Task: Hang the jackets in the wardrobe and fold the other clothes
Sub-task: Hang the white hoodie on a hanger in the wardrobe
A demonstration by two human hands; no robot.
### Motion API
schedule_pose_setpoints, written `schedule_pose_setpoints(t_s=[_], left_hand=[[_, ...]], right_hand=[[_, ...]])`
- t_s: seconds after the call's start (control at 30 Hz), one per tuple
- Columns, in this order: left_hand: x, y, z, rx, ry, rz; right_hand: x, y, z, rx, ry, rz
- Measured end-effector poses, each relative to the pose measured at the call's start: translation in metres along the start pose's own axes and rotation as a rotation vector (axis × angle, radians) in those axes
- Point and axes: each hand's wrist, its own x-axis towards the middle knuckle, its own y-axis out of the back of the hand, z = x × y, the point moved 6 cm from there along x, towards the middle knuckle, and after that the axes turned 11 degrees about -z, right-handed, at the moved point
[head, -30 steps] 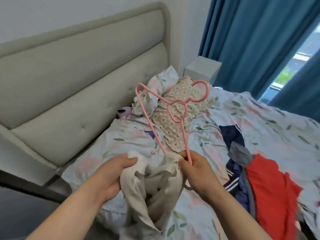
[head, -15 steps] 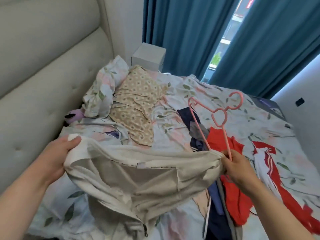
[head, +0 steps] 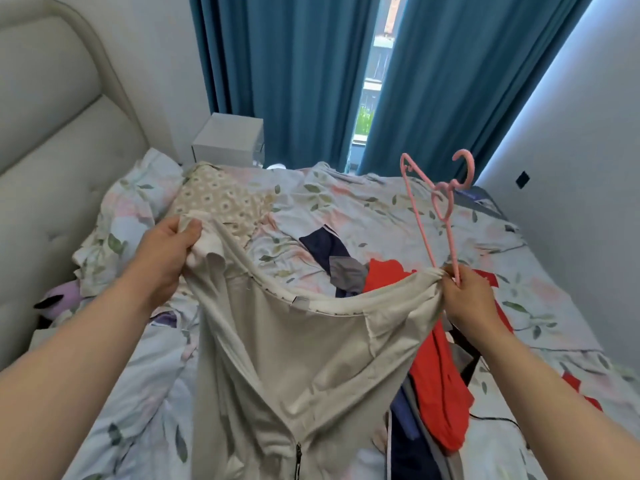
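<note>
Head camera gives me both hands raised over the bed (head: 346, 199). The left hand (head: 162, 251) grips one end of the beige jacket (head: 294, 358) collar, thumb and fingers curled round the cloth. The right hand (head: 467, 296) pinches the other end together with the foot of the pink hanger (head: 440, 209), which stands up from the fist. I see the jacket hanging spread between them, above the floral bedding. Behind it lie a red garment (head: 440, 393) and a navy garment (head: 325, 247), touching
</note>
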Motion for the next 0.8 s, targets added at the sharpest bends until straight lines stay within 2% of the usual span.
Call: schedule_pose_setpoints(t_s=[0.1, 0.23, 0.37, 0.47, 0.6, 0.8], left_hand=[[0.026, -0.029, 0.017, -0.024, -0.033, 0.007], [0.067, -0.057, 0.009, 0.002, -0.011, -0.044], [0.099, -0.08, -0.04, 0.097, 0.085, -0.117], [0.13, -0.096, -0.095, 0.12, 0.166, -0.167], [0.184, -0.101, -0.168, 0.136, 0.224, -0.21], [0.296, -0.102, -0.25, 0.231, 0.161, -0.315]], right_hand=[[0.042, 0.015, 0.003, -0.001, 0.005, 0.013], [0.082, 0.003, 0.015, -0.086, -0.026, -0.071], [0.097, -0.039, 0.046, -0.064, -0.089, -0.236], [0.106, -0.082, 0.083, -0.027, -0.148, -0.299], [0.131, -0.137, 0.12, 0.059, -0.211, -0.267], [0.187, -0.21, 0.156, 0.075, -0.221, -0.123]])
